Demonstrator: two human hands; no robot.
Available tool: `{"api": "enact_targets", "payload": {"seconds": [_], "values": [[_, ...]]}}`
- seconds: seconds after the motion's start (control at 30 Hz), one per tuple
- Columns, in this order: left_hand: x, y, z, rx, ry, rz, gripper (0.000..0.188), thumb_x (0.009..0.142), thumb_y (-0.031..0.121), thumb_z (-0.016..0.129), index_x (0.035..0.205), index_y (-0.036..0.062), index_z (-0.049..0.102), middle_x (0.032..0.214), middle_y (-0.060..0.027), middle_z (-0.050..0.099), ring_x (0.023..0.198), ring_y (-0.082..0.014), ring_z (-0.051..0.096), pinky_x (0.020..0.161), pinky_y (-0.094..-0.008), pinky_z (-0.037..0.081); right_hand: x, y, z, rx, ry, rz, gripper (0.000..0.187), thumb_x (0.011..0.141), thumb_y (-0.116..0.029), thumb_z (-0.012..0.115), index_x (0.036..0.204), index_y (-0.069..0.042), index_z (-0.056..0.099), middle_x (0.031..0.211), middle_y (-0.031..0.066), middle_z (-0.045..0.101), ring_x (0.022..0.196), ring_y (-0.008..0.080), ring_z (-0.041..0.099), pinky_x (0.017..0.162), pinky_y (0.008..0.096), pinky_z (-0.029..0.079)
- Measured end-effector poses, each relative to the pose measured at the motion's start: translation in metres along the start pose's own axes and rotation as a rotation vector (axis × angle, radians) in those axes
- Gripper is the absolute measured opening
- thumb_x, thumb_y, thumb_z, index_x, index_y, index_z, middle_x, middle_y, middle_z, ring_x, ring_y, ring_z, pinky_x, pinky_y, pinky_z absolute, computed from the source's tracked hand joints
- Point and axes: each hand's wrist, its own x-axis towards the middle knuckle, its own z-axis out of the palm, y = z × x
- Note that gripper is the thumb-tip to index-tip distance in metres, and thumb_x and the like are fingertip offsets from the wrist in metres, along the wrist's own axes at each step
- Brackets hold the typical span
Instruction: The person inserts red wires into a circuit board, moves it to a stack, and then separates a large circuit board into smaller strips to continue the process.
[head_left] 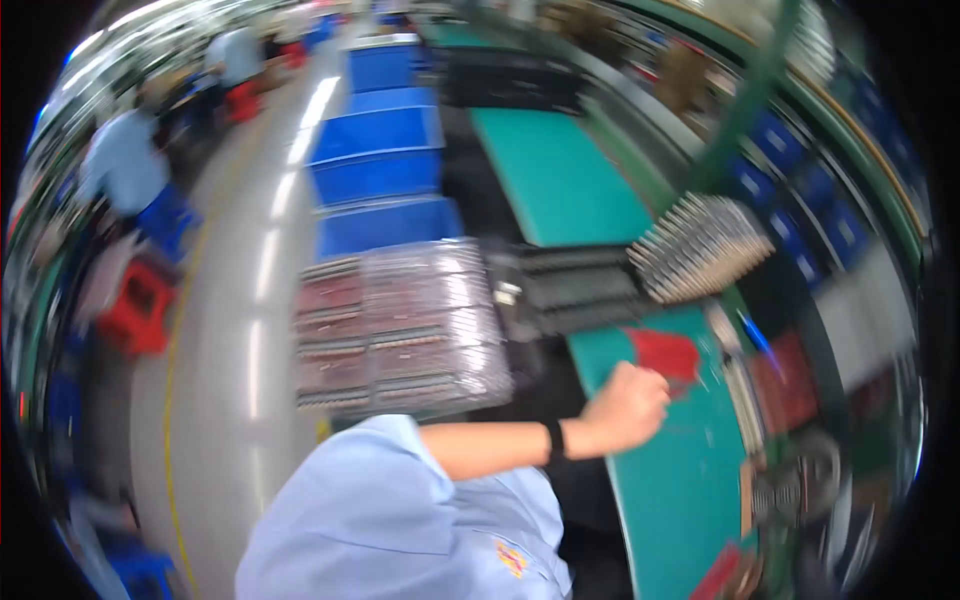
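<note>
My left hand (628, 408), with a black band at its wrist, reaches over the green bench mat (655, 490). Its fingers are curled closed at the near edge of a red flat piece (665, 358), which looks gripped; motion blur hides its exact kind. Left of the hand, a clear plastic tray (410, 330) carries rows of dark red and grey parts. Beyond the hand lies a black ribbed tray (585, 285), and a fanned stack of pale, thin pieces (700, 250) rests by its right end. My right hand does not show.
Blue bins (380, 165) line the bench's left side, with a grey aisle (250, 330) beyond. A blue pen-like item (757, 335) and a metal fixture (790, 490) are at right. People in light blue shirts (125, 160) sit across the aisle, near a red stool (140, 300).
</note>
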Motion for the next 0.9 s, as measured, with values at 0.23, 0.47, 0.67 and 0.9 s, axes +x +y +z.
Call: {"api": "enact_targets", "payload": {"seconds": [0.23,0.47,0.67,0.9], "values": [[0.010,-0.005,-0.011,0.073,-0.109,0.117,0.019,0.074,0.011,0.067,0.092,0.0067,0.061,0.106,-0.0086,0.057,0.103,-0.0269,0.054,0.088,-0.0430,0.036,-0.105,0.103,0.130,0.081,0.358,0.813,0.017,0.093,-0.007,0.053,0.103,0.005,0.060,0.088,0.0151,0.066,0.086,0.0216,0.063,0.080,0.0312,0.047],[0.010,0.003,0.004,0.077,-0.237,0.102,0.022,0.078,0.012,0.066,0.100,0.0087,0.062,0.113,-0.0077,0.057,0.107,-0.0260,0.052,0.092,-0.0401,0.030,-0.116,0.192,0.195,0.276,0.478,0.984,0.025,0.088,-0.014,0.057,0.109,-0.004,0.066,0.104,0.0204,0.068,0.092,0.0302,0.066,0.080,0.0414,0.049],[0.013,0.012,-0.007,0.252,-0.358,0.058,0.038,0.079,0.013,0.065,0.115,0.0051,0.056,0.125,-0.0152,0.052,0.114,-0.0310,0.046,0.098,-0.0445,0.026,-0.126,0.275,0.183,0.174,0.469,1.033,0.026,0.087,-0.013,0.058,0.110,-0.002,0.064,0.102,0.0209,0.068,0.089,0.0319,0.065,0.078,0.0417,0.050],[0.024,0.018,-0.009,0.343,-0.550,-0.049,0.048,0.080,0.010,0.063,0.124,-0.0012,0.048,0.133,-0.0201,0.044,0.120,-0.0357,0.040,0.102,-0.0458,0.025,-0.205,0.408,0.189,0.056,0.339,1.034,0.027,0.087,-0.012,0.058,0.111,0.000,0.061,0.100,0.0215,0.068,0.085,0.0339,0.065,0.075,0.0420,0.050]]}}
